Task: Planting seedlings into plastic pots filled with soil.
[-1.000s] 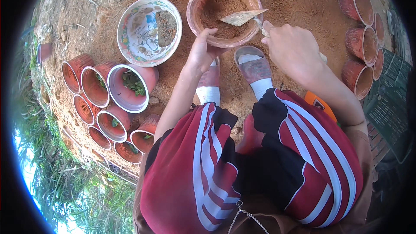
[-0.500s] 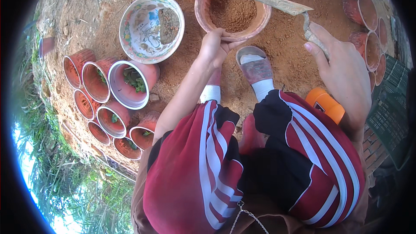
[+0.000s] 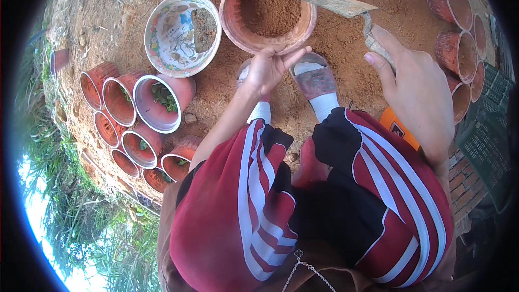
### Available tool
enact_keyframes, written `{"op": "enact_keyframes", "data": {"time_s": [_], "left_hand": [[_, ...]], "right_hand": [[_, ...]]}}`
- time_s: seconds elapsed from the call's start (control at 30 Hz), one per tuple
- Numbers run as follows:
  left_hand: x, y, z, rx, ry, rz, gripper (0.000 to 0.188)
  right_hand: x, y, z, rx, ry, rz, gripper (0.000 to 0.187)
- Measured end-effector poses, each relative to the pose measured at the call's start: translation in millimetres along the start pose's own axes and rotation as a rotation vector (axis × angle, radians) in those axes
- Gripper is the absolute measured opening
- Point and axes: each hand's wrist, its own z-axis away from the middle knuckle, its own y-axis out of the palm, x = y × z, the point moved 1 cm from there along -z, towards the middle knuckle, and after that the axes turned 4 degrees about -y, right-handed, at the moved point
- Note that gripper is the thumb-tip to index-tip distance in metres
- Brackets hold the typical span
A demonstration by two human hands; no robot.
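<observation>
A reddish plastic pot (image 3: 227, 17) partly filled with loose brown soil stands in front of my feet. My left hand (image 3: 268, 70) is at its near side, palm turned up and fingers stretched out against the pot's lower wall; some fingertips are hidden behind it. In my right hand (image 3: 416, 84) is a trowel (image 3: 330, 3) with a worn, soil-stained blade and a bent neck. The blade points left, its tip over the pot's soil and its middle crossing above the right rim. Left of the pot sits a floral-patterned bowl (image 3: 165, 40) with dark soil along one side.
Several reddish pots, some with small green plants, cluster at the left; a pale-rimmed pot (image 3: 181, 94) is among them. More pots (image 3: 454, 57) line the right side. A green plastic crate (image 3: 486, 130) and an orange object (image 3: 393, 121) lie near my right leg. Grass (image 3: 70, 221) borders the left.
The pot now sits a little further left in view, and so do the trowel and my right hand. My left hand's fingers have slipped from the rim to lie spread beneath it.
</observation>
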Motion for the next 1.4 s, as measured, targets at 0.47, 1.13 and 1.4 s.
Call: {"op": "enact_keyframes", "data": {"time_s": [0.47,1.13,1.4], "left_hand": [[-3,8,-22,0.118,-0.073,-0.282,0.051],[-93,-1,-8,-0.259,-0.049,-0.242,0.023],[-67,1,20,-0.262,0.015,-0.529,0.029]], "right_hand": [[21,84,-70,-0.072,-0.196,0.123,0.036],[-54,-7,-4,-0.026,-0.035,-0.254,0.040],[-105,50,-24,0.036,0.407,-0.911,0.048]]}}
